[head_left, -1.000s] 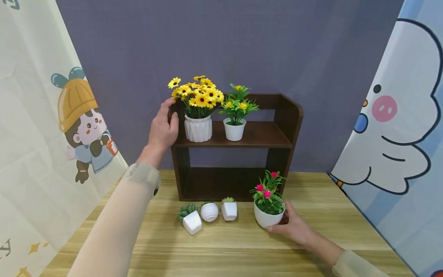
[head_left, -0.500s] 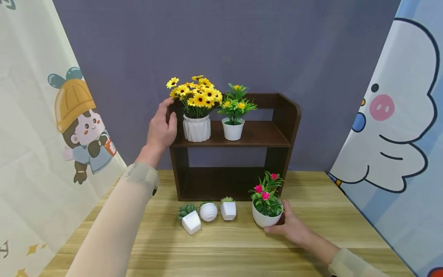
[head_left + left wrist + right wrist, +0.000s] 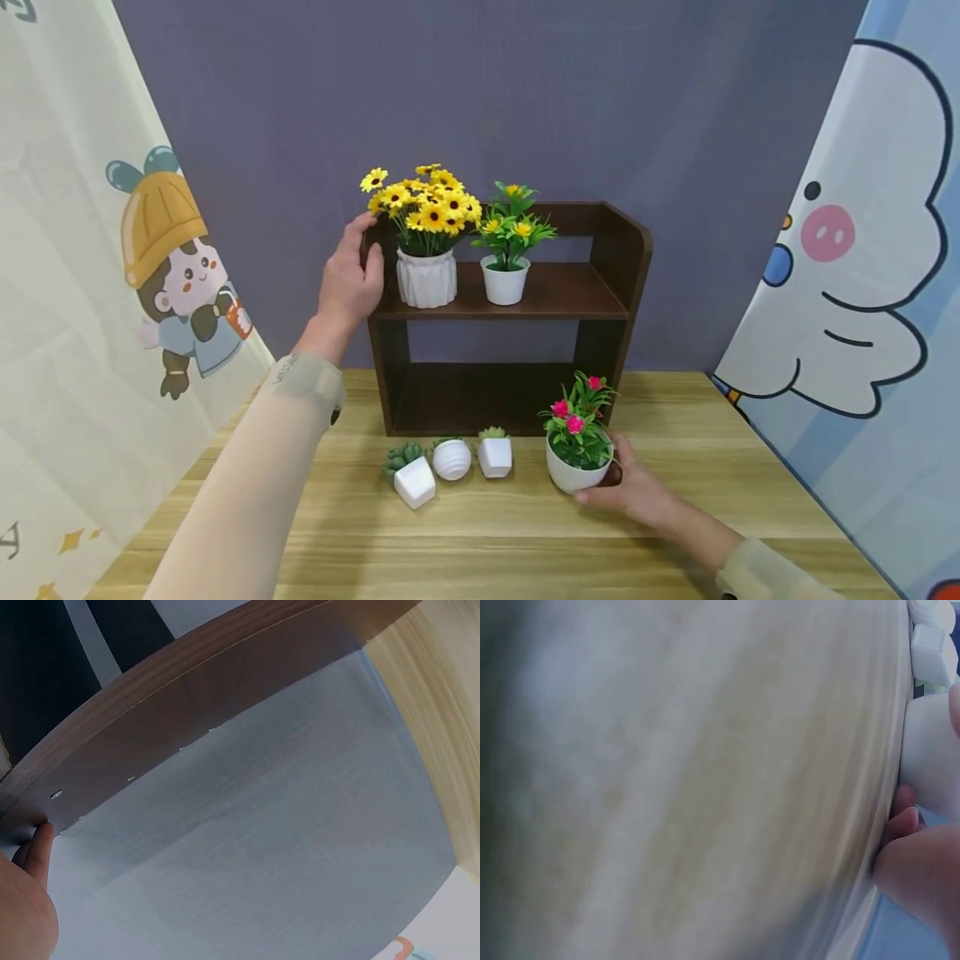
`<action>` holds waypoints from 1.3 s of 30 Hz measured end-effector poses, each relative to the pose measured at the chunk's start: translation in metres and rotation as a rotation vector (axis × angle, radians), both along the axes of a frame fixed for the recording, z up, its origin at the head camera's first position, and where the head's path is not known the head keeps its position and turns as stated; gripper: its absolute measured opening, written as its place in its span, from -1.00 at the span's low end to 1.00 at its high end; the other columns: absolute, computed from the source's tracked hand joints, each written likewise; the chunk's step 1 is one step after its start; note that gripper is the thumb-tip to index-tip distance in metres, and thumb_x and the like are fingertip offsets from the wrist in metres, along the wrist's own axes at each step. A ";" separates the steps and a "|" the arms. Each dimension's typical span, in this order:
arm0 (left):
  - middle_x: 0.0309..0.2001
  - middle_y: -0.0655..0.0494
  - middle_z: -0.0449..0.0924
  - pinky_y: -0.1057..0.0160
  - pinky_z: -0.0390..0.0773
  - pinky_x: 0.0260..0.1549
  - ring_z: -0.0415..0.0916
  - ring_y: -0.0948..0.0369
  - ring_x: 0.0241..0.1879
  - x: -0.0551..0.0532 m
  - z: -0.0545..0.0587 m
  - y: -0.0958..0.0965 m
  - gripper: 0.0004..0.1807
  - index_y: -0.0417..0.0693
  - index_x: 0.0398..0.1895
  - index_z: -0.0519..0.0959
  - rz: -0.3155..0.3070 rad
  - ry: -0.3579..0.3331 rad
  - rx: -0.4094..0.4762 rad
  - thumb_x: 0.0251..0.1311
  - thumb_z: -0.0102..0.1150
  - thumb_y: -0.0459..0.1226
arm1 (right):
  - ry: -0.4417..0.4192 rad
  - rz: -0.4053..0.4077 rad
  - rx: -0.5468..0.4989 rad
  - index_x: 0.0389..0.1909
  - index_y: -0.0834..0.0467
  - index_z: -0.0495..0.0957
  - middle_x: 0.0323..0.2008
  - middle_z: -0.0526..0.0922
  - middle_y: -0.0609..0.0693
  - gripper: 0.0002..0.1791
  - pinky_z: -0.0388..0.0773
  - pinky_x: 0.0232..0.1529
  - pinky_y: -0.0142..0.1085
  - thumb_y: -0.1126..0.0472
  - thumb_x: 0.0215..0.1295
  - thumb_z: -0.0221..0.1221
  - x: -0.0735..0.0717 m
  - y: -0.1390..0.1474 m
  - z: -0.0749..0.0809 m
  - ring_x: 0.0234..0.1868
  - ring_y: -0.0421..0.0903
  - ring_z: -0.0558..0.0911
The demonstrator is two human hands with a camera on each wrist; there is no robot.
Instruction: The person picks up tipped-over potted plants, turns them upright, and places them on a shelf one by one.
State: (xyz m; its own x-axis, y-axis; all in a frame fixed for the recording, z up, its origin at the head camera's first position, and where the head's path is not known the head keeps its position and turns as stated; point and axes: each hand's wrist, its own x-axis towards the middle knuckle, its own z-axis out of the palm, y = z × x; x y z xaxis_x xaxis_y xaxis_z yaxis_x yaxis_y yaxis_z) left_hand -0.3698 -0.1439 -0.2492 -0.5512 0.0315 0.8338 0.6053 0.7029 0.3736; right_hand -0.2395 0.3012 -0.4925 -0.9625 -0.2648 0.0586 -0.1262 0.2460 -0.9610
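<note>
My left hand [image 3: 351,271] grips the left side panel of a dark brown two-tier shelf [image 3: 562,287]. In the left wrist view its fingers [image 3: 40,851] touch the panel's outer face [image 3: 187,712]; the thumb is hidden there. My right hand [image 3: 633,487] holds a potted plant [image 3: 576,475] with pink flowers by its round white bowl, low in front of the shelf's right end. Up on the shelf's upper board stand a yellow daisy plant [image 3: 427,279] in a ribbed white pot and a smaller yellow-flowered plant [image 3: 506,283].
Three small white-potted succulents lie tipped over in front of the shelf: a left one [image 3: 415,483], a round one [image 3: 452,460] and a right one [image 3: 495,457]. All stand on a wood-grain table [image 3: 465,558]. Printed cloths hang at both sides, with a grey-blue cloth [image 3: 480,92] behind.
The whole view shifts slightly left between the first and second frames. Both hands keep their places on the shelf and the potted plant.
</note>
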 end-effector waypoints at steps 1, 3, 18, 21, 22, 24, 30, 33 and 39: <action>0.66 -0.09 0.37 -0.33 0.58 0.29 0.58 -0.28 0.39 0.000 0.000 0.000 -0.48 0.02 0.63 0.32 0.000 0.005 -0.001 0.70 -0.10 -0.17 | -0.003 0.015 -0.015 0.67 0.22 -0.12 0.40 0.54 0.47 0.29 0.62 0.14 -0.40 0.34 0.14 0.61 -0.001 0.001 0.000 0.34 0.10 0.63; 0.65 -0.09 0.38 -0.32 0.58 0.29 0.59 -0.28 0.38 0.000 0.000 0.000 -0.48 0.01 0.63 0.33 -0.002 0.012 0.000 0.69 -0.10 -0.18 | -0.009 0.032 -0.022 0.69 0.20 -0.11 0.39 0.55 0.47 0.28 0.64 0.13 -0.38 0.34 0.16 0.61 -0.002 0.002 -0.001 0.32 0.07 0.63; 0.67 -0.06 0.36 -0.34 0.56 0.30 0.57 -0.30 0.39 0.000 -0.001 -0.001 -0.47 0.06 0.64 0.31 0.011 -0.013 -0.004 0.71 -0.12 -0.14 | -0.042 -0.052 0.087 0.76 0.19 -0.07 0.49 0.50 0.33 0.34 0.50 0.31 -0.25 0.24 0.13 0.64 0.000 -0.006 0.003 0.44 0.17 0.53; 0.68 -0.05 0.35 -0.34 0.57 0.27 0.58 -0.30 0.36 0.000 -0.001 -0.002 -0.47 0.07 0.65 0.31 0.009 -0.015 -0.002 0.71 -0.12 -0.14 | -0.038 -0.064 0.100 0.76 0.19 -0.06 0.50 0.49 0.33 0.32 0.49 0.34 -0.21 0.23 0.14 0.64 0.001 -0.006 0.004 0.45 0.18 0.52; 0.68 -0.05 0.35 -0.34 0.57 0.28 0.58 -0.30 0.36 -0.001 -0.001 -0.002 -0.47 0.07 0.65 0.31 0.010 -0.016 -0.002 0.71 -0.12 -0.14 | -0.035 -0.070 0.109 0.76 0.20 -0.05 0.50 0.49 0.33 0.32 0.48 0.35 -0.20 0.22 0.14 0.64 0.001 -0.006 0.004 0.46 0.17 0.52; 0.68 -0.04 0.34 -0.33 0.57 0.31 0.57 -0.29 0.38 -0.001 -0.001 -0.001 -0.46 0.07 0.65 0.31 0.012 -0.016 -0.004 0.71 -0.12 -0.14 | -0.032 -0.079 0.116 0.76 0.20 -0.02 0.50 0.49 0.33 0.30 0.47 0.37 -0.17 0.22 0.14 0.64 0.002 -0.007 0.004 0.46 0.18 0.52; 0.68 -0.05 0.34 -0.33 0.57 0.31 0.57 -0.29 0.39 -0.002 -0.001 -0.002 -0.47 0.05 0.65 0.31 0.018 -0.011 -0.009 0.71 -0.12 -0.15 | -0.033 -0.091 0.098 0.71 0.19 0.07 0.42 0.57 0.31 0.21 0.53 0.26 -0.27 0.23 0.16 0.63 0.002 -0.009 0.004 0.35 0.08 0.59; 0.68 -0.05 0.34 -0.34 0.58 0.23 0.60 -0.32 0.31 -0.003 -0.001 -0.001 -0.46 0.07 0.66 0.30 0.017 -0.012 -0.015 0.71 -0.13 -0.14 | -0.036 -0.096 0.089 0.69 0.18 0.09 0.39 0.60 0.28 0.17 0.57 0.18 -0.33 0.21 0.18 0.62 0.002 -0.007 0.004 0.29 0.01 0.60; 0.68 -0.04 0.34 -0.33 0.60 0.04 0.65 -0.33 0.02 -0.002 -0.001 -0.002 -0.46 0.08 0.66 0.30 0.019 -0.012 -0.017 0.72 -0.15 -0.13 | -0.013 -0.137 0.159 0.69 0.20 0.10 0.45 0.55 0.27 0.16 0.52 0.30 -0.18 0.10 0.21 0.60 0.004 -0.004 0.011 0.38 0.07 0.55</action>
State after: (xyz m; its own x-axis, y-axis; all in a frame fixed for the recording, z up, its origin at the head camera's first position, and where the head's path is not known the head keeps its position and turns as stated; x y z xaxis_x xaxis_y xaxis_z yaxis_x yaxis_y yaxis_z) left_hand -0.3720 -0.1459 -0.2499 -0.5614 0.0348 0.8268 0.5873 0.7206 0.3685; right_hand -0.2354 0.2971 -0.4812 -0.9905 -0.1367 0.0138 -0.0690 0.4087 -0.9101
